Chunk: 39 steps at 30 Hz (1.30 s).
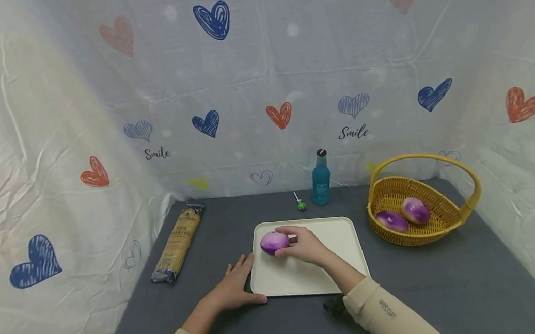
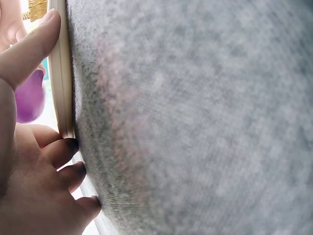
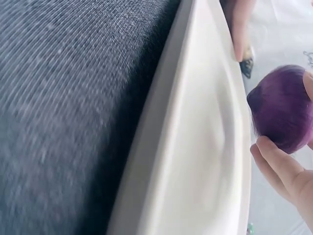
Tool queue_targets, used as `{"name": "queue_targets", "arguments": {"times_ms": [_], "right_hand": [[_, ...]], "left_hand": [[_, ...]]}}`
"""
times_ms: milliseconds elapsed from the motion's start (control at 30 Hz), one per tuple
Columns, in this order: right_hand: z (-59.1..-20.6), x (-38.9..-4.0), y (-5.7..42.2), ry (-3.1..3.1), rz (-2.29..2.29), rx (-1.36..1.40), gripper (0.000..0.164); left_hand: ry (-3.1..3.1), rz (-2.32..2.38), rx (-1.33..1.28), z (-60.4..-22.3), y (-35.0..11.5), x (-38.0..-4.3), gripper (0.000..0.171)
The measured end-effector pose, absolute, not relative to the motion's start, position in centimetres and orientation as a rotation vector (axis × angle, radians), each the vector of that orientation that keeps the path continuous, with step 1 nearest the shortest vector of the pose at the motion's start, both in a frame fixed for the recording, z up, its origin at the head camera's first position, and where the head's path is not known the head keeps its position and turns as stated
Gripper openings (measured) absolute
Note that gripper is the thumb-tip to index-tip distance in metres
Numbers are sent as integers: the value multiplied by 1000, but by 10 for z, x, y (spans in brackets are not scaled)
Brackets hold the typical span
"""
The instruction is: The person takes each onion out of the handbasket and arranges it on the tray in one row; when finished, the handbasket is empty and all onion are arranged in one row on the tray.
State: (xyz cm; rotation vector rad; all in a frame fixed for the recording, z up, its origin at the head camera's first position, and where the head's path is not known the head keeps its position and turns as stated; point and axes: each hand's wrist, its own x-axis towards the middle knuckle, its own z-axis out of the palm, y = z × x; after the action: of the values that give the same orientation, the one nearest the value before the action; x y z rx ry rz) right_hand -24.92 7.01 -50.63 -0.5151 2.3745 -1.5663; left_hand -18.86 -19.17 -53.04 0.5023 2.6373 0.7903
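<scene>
A purple onion (image 1: 274, 242) is gripped between the thumb and fingers of my right hand (image 1: 304, 245), over the left part of a cream tray (image 1: 317, 277). In the right wrist view the onion (image 3: 281, 107) shows its dark pointed end, fingertips against its side. Whether it touches the tray cannot be told. My left hand (image 1: 236, 285) lies at the tray's near left corner with its fingers spread. The left wrist view shows that thumb by the tray's rim (image 2: 61, 73) and the other fingertips down by the grey cloth.
A yellow wicker basket (image 1: 400, 238) with two purple onions (image 1: 416, 211) stands to the right. Behind the tray are a blue bottle (image 1: 321, 184) and a lollipop (image 1: 301, 205). A long yellow packet (image 1: 179, 243) lies at left. Heart-printed curtains (image 1: 248, 153) border the grey table.
</scene>
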Motion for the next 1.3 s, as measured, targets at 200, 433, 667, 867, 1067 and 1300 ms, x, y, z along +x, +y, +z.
{"name": "queue_targets", "arguments": {"times_ms": [200, 433, 667, 867, 1067, 1300], "right_hand": [[-511, -252, 62, 2364, -1559, -547, 63], [-517, -253, 57, 2377, -1530, -532, 63], [-517, -253, 53, 2398, -1500, -517, 64], [-512, -253, 55, 2438, -1440, -509, 69], [-504, -254, 63, 2450, -1440, -494, 71], [-489, -250, 71, 2482, -1424, -516, 68]], "left_hand": [[2641, 797, 509, -533, -192, -189, 125], [2639, 800, 512, -532, -191, -189, 124], [2638, 804, 519, -534, -192, -190, 125], [2646, 800, 529, -535, -193, -190, 125], [2650, 802, 534, -534, -192, -191, 124], [2654, 788, 524, -532, -191, -189, 124]]}}
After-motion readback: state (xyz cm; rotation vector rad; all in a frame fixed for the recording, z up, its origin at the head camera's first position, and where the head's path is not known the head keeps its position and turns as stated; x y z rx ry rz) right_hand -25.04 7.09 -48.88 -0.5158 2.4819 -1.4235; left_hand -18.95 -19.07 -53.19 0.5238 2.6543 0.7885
